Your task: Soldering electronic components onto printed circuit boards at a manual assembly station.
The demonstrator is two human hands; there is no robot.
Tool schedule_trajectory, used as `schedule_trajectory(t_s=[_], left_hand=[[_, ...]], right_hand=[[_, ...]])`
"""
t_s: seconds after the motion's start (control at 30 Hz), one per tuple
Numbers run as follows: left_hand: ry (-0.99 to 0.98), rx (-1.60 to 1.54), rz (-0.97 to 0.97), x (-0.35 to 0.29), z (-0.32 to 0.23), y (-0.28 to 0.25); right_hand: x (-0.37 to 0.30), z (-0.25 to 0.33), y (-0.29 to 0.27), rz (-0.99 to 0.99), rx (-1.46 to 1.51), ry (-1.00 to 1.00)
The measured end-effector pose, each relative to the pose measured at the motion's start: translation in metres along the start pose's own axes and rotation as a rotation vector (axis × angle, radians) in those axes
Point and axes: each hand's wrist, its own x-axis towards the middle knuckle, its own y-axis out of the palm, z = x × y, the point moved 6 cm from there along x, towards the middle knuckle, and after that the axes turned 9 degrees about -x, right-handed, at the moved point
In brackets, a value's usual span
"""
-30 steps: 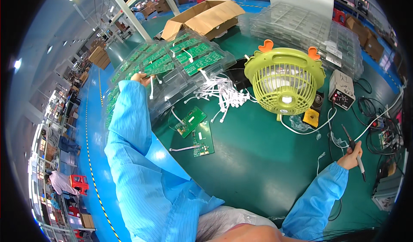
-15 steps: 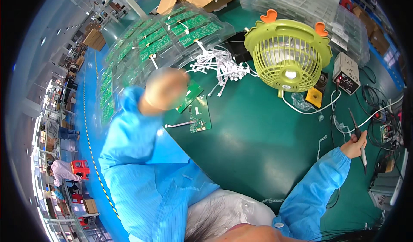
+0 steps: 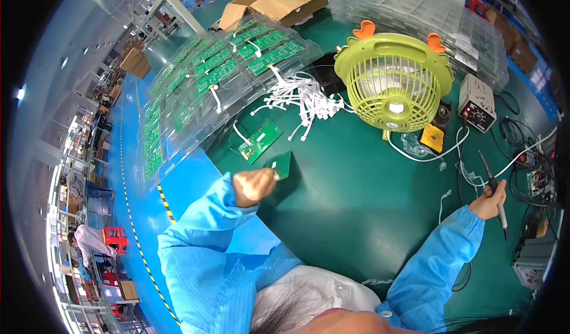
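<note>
Pinched in my left hand is a green circuit board, tilted up off the table with its shadow beside it. A second circuit board, with a white cable at its far left corner, lies flat just beyond. My right hand is closed around a soldering iron, its tip pointing away from me. Past the boards rests a pile of white connector cables. Several boards sit in a clear plastic tray at the far left, some with white cables attached.
A green fan stands at the back, near a yellow sponge and a soldering station with trailing cords. Stacked clear trays and an open cardboard box line the far side. The table's left edge borders a blue floor.
My left hand has come back toward me from the tray side and lifted one board off the table. The other board now lies farther away. My right hand stays put with the soldering iron.
</note>
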Motion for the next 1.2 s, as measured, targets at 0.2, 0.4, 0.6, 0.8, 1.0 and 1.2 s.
schedule_trajectory(t_s=[0.2, 0.4, 0.6, 0.8, 1.0, 1.2], left_hand=[[-0.781, -0.818, -0.562, -0.001, 0.096, -0.117], [-1.14, -1.499, -0.758, -0.025, 0.2, -0.106], [-1.552, -1.643, -0.935, -0.039, 0.219, -0.071], [-1.256, -0.939, -0.231, -0.026, 0.222, -0.094], [-0.605, 0.026, -0.494, 0.019, 0.124, -0.134], [-0.386, -0.494, 0.147, 0.011, 0.057, -0.014]], right_hand=[[-0.001, 0.003, -0.002, -0.004, -0.026, 0.004], [0.002, 0.003, -0.003, -0.018, 0.005, 0.018], [0.002, 0.004, -0.006, -0.049, 0.027, 0.042], [0.001, 0.006, -0.004, -0.035, 0.014, 0.027], [0.005, 0.003, -0.009, -0.04, 0.03, 0.016], [0.003, 0.001, -0.003, -0.008, 0.014, 0.019]])
